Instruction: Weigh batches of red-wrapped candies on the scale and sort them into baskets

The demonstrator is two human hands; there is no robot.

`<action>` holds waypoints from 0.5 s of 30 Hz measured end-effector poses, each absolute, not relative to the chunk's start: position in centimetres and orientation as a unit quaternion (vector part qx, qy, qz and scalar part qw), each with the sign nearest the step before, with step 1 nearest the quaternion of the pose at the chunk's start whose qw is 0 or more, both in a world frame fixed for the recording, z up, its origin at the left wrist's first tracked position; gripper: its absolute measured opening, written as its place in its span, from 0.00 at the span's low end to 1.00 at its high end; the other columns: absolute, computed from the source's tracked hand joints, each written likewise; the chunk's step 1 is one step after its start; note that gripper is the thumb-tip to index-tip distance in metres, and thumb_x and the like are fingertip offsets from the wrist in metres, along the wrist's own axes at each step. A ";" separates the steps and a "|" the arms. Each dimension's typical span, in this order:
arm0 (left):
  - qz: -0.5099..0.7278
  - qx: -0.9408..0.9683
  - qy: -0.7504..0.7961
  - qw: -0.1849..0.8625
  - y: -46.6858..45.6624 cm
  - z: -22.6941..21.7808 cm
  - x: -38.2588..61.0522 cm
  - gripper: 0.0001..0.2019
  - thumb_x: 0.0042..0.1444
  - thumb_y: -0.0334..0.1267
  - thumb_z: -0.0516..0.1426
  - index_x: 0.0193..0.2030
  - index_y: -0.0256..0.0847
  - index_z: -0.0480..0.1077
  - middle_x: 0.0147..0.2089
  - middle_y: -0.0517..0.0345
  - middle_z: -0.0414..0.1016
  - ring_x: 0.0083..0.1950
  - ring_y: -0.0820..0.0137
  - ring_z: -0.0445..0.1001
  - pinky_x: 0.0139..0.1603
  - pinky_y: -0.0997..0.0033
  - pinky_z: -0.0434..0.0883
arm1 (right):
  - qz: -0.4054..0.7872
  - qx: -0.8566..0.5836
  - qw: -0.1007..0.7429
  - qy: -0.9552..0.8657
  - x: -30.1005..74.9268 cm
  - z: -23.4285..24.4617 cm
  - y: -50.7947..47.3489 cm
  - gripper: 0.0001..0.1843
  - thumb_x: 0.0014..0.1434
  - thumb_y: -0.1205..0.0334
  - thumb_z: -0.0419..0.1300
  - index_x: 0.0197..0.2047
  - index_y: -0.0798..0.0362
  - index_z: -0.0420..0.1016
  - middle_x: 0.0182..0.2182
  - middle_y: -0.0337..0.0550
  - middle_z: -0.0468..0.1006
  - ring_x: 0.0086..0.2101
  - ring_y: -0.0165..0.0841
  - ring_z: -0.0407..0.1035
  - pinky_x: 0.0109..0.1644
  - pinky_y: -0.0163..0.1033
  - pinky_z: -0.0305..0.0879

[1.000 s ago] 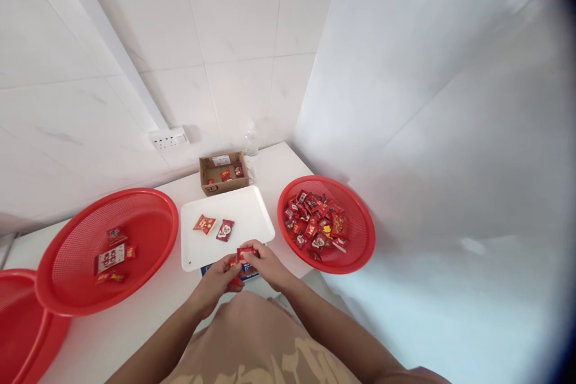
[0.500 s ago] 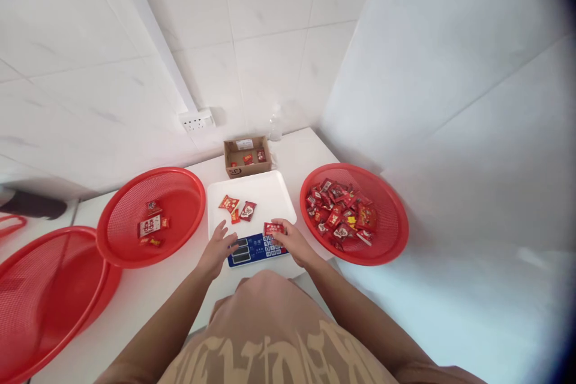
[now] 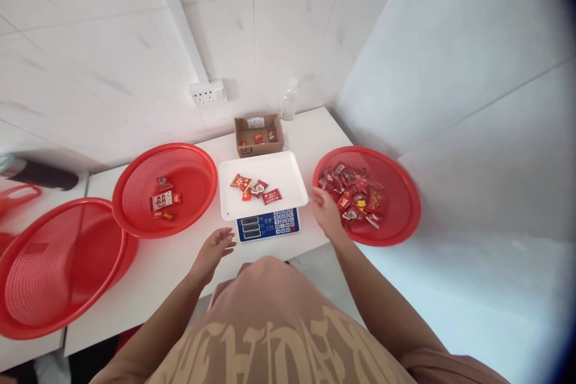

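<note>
Blue-paneled scale is set on the white tabletop. Four red candy packets are carried on its white tray, grouped around the middle. Left hand is held just left of the panel, fingers spread and loosely bent, nothing gripped. Right hand is placed between tray and right basket, basket rim overlapped in view; contact can't be told. Its fingers are extended, slightly curled, nothing seen gripped. Right basket is loaded with a heap of packets. A few more packets are held in the middle basket, left of the scale. Cardboard box, a few packets inside, is parked behind the tray, clear bottle beside it.
</note>
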State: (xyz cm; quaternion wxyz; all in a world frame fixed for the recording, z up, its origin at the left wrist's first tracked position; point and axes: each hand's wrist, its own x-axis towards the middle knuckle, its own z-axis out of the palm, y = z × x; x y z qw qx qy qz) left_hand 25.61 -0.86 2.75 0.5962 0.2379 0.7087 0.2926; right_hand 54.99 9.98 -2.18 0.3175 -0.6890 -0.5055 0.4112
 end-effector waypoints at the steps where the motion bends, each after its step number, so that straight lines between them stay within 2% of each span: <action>1: 0.276 0.241 0.706 0.606 -1.3 2.6 25.2 0.20 0.49 0.45 0.60 0.48 0.38 0.67 0.51 0.46 0.72 0.46 0.65 0.75 0.49 0.61 0.70 | 0.396 -0.705 0.307 -0.502 56.2 -2.4 9.8 0.28 0.55 0.56 0.53 0.59 0.53 0.64 0.56 0.51 0.68 0.53 0.40 0.65 0.58 0.48 0.59; 4: 0.227 0.255 0.699 0.629 -2.6 2.0 24.4 0.21 0.46 0.46 0.61 0.46 0.38 0.69 0.46 0.48 0.74 0.43 0.64 0.75 0.47 0.61 0.70 | 0.380 -0.743 0.242 -0.495 59.2 -3.0 8.9 0.28 0.55 0.54 0.53 0.58 0.56 0.66 0.55 0.55 0.69 0.54 0.44 0.63 0.60 0.51 0.55; 8: 0.180 0.281 0.697 0.635 -3.9 0.9 23.5 0.23 0.44 0.46 0.61 0.46 0.38 0.69 0.44 0.50 0.74 0.43 0.64 0.75 0.47 0.62 0.69 | 0.380 -0.774 0.144 -0.486 60.4 -3.8 7.8 0.29 0.58 0.49 0.51 0.58 0.57 0.67 0.54 0.59 0.70 0.56 0.51 0.62 0.59 0.58 0.52; 12: 0.155 0.307 0.689 0.638 -4.3 0.1 22.9 0.22 0.47 0.46 0.59 0.48 0.40 0.68 0.44 0.51 0.73 0.45 0.64 0.74 0.48 0.63 0.69 | 0.384 -0.779 0.093 -0.486 60.2 -4.3 7.9 0.30 0.61 0.46 0.46 0.60 0.54 0.66 0.57 0.57 0.67 0.59 0.50 0.57 0.61 0.58 0.48; 15: 0.145 0.326 0.678 0.642 -4.2 -0.2 22.6 0.22 0.48 0.46 0.58 0.49 0.40 0.67 0.45 0.51 0.73 0.45 0.64 0.74 0.49 0.63 0.70 | 0.392 -0.779 0.079 -0.483 60.3 -4.3 8.4 0.31 0.61 0.44 0.45 0.59 0.54 0.67 0.58 0.55 0.66 0.59 0.48 0.56 0.62 0.55 0.48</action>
